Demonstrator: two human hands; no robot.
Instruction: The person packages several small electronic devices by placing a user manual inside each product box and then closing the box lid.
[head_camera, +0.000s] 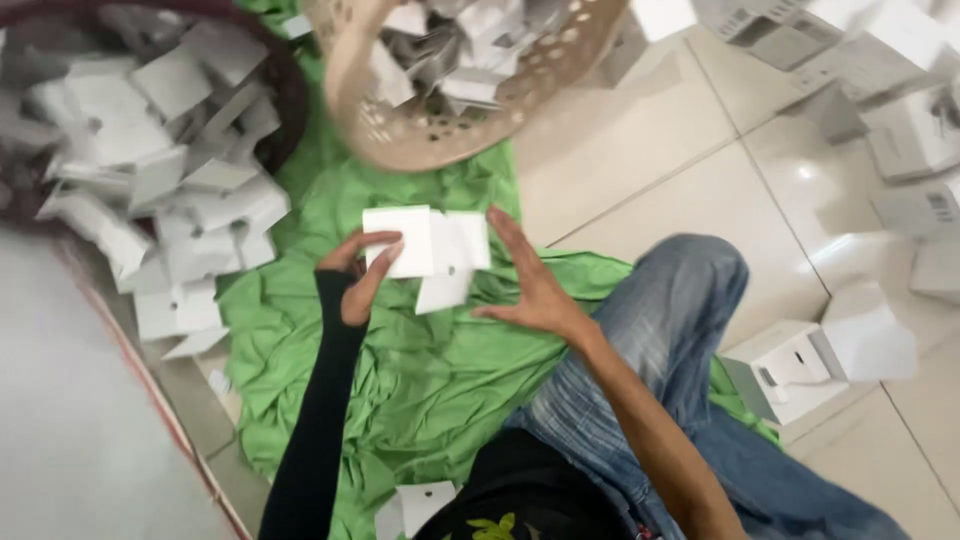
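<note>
While pinched by left hand: white card; right hand alongside

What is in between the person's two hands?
A flat white cardboard piece, partly folded, shows between them in the head view. The left hand pinches its left edge; the right hand is open beside its right edge, over the green cloth.

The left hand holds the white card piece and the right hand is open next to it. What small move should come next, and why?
Probably the right hand should close on the free edge of the white cardboard piece. The left hand pinches only its left edge, the right side and lower flap hang unsupported above the green cloth, and the right fingers are spread beside it, apparently without gripping.
</note>
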